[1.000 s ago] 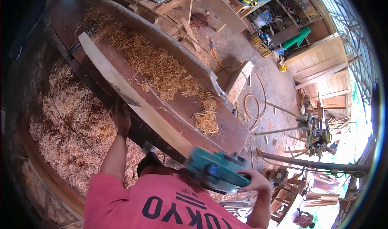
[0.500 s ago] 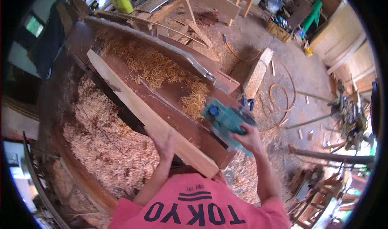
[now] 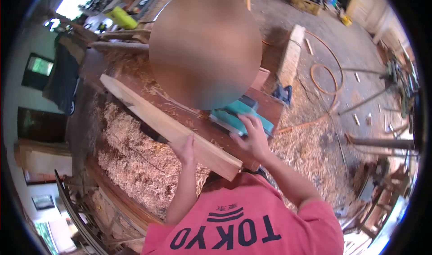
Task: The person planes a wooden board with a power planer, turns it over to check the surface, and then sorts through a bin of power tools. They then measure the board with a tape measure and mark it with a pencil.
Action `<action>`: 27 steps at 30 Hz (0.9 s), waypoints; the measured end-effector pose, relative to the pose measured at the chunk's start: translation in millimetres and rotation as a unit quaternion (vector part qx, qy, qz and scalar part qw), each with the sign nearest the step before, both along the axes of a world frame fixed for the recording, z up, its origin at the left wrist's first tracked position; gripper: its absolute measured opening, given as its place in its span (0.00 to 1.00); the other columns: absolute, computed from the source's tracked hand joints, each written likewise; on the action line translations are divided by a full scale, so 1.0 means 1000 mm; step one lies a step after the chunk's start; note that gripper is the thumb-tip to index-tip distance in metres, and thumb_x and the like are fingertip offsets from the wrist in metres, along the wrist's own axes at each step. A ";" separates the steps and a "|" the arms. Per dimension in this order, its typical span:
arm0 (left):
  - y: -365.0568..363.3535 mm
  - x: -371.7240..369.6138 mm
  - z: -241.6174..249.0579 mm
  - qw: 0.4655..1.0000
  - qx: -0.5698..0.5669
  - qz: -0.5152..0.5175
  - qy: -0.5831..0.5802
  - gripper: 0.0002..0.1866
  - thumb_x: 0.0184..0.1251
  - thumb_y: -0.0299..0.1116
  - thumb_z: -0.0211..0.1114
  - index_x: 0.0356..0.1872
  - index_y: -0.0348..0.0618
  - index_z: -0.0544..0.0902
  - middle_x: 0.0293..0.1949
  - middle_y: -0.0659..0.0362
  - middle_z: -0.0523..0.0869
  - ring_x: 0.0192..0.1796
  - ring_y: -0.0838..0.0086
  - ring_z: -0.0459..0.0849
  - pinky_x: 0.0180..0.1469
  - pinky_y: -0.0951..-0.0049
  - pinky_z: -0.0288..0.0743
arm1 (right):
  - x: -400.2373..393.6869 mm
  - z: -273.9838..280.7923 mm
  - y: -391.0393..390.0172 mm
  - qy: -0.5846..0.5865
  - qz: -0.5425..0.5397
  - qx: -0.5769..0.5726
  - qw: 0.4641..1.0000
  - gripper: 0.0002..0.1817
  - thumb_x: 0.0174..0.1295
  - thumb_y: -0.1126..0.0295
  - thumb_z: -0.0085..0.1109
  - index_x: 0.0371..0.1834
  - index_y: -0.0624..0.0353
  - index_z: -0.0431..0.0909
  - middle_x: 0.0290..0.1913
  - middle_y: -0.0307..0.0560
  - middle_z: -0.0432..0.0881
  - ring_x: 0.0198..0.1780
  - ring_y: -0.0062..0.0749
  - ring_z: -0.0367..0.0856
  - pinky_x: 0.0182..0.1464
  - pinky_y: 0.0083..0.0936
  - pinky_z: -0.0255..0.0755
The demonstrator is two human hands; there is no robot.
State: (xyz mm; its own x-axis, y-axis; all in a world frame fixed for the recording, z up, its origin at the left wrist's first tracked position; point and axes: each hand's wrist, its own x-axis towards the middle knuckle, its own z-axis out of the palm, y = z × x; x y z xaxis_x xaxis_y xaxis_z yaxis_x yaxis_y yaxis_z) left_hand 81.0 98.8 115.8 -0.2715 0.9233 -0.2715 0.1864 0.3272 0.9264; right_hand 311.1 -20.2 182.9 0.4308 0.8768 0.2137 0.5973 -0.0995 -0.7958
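A long pale wooden board (image 3: pixel 166 123) lies slantwise along the near edge of a reddish-brown bench (image 3: pixel 225 140), its near end close to my shirt. My left hand (image 3: pixel 184 150) grips the board near its middle. On the bench to the right sits a teal power tool (image 3: pixel 243 118), partly hidden by a large round blur. My right hand (image 3: pixel 252 136) is beside and partly over the tool, with thumb and fingers apart.
Wood shavings (image 3: pixel 135 160) cover the floor left of the bench. A thick timber (image 3: pixel 291 52), a dark blue tool (image 3: pixel 282 94) and a coiled orange hose (image 3: pixel 323 79) are beyond its right end. Yellow-green cases (image 3: pixel 121 17) stand at the back left.
The teal tool has come down onto the bench, and my right hand has let go of its handle. The view has shifted, and a round blur now covers the upper middle.
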 end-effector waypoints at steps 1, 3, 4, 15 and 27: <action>0.003 0.001 0.002 0.999 -0.015 0.019 0.025 0.60 0.54 0.33 0.78 0.78 0.29 0.41 0.74 0.39 0.60 0.73 0.53 0.65 0.75 0.61 0.62 | -0.011 -0.001 -0.017 0.039 -0.002 -0.034 0.999 0.34 0.59 0.57 0.70 0.66 0.61 0.72 0.63 0.60 0.74 0.65 0.57 0.71 0.67 0.44 0.68; -0.006 -0.006 0.010 0.999 0.023 0.001 -0.030 0.55 0.54 0.30 0.76 0.76 0.29 0.46 0.70 0.41 0.64 0.69 0.54 0.69 0.73 0.61 0.65 | -0.036 -0.017 -0.064 0.093 -0.017 -0.083 0.992 0.35 0.60 0.58 0.70 0.67 0.63 0.70 0.63 0.60 0.74 0.65 0.56 0.73 0.67 0.42 0.68; -0.008 -0.003 0.014 0.997 0.045 -0.011 -0.060 0.53 0.54 0.29 0.76 0.75 0.29 0.49 0.69 0.42 0.66 0.68 0.55 0.70 0.72 0.62 0.66 | -0.043 -0.037 -0.084 0.104 -0.036 -0.091 0.990 0.36 0.61 0.57 0.70 0.68 0.63 0.69 0.64 0.60 0.74 0.65 0.55 0.73 0.67 0.41 0.68; -0.132 -0.054 -0.034 0.770 -0.361 -0.522 -0.065 0.19 0.67 0.42 0.70 0.47 0.36 0.86 0.29 0.62 0.84 0.26 0.77 0.77 0.30 0.76 0.74 | -0.053 -0.112 -0.271 0.625 -0.258 -0.102 0.729 0.34 0.70 0.47 0.56 0.73 0.55 0.65 0.67 0.48 0.75 0.64 0.41 0.78 0.62 0.40 0.77; 0.209 -0.220 -0.141 0.948 0.108 -0.277 0.110 0.20 0.71 0.40 0.65 0.55 0.36 0.76 0.54 0.51 0.80 0.55 0.63 0.78 0.58 0.58 0.72 | -0.038 -0.122 -0.409 0.527 -0.451 -0.050 0.719 0.35 0.74 0.40 0.46 0.72 0.57 0.69 0.67 0.45 0.77 0.66 0.35 0.76 0.64 0.37 0.77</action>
State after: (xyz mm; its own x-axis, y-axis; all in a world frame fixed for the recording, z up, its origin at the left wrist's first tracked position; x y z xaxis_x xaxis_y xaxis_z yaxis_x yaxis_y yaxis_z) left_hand -139.3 307.4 -24.8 0.2432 0.9686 -0.0520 0.4713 -0.0711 0.8791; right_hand 272.8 -428.9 61.4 0.7099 0.1275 -0.6927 -0.6754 -0.1558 -0.7208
